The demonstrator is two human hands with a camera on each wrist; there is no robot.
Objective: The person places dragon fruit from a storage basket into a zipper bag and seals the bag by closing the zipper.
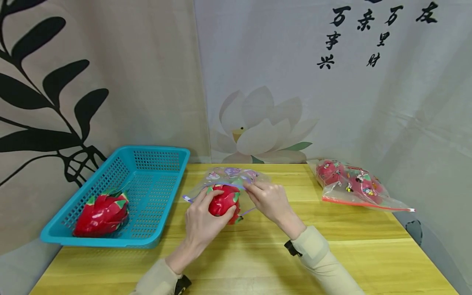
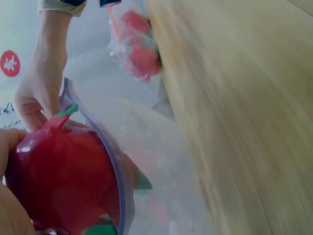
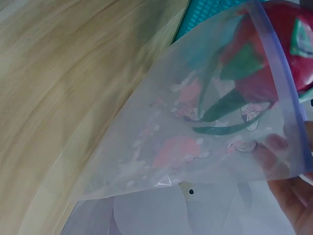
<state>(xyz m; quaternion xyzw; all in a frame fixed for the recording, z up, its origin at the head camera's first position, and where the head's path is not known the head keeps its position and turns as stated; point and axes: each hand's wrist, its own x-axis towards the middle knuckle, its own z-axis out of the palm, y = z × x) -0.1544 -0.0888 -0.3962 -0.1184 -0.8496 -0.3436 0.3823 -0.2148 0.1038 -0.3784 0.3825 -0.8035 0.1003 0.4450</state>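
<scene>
Table (image 1: 239, 266) below, dragon fruit (image 1: 222, 203) (partly bagged) sits in left hand (image 1: 203, 216).

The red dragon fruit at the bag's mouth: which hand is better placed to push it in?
Likely the left hand: it grips the dragon fruit, whose leafy end is inside the printed bag. The right hand pinches the bag's edge, so it seems better for holding that steady.

Left grip (image 1: 202, 222) curled, right grip (image 1: 270, 200) pinched
</scene>
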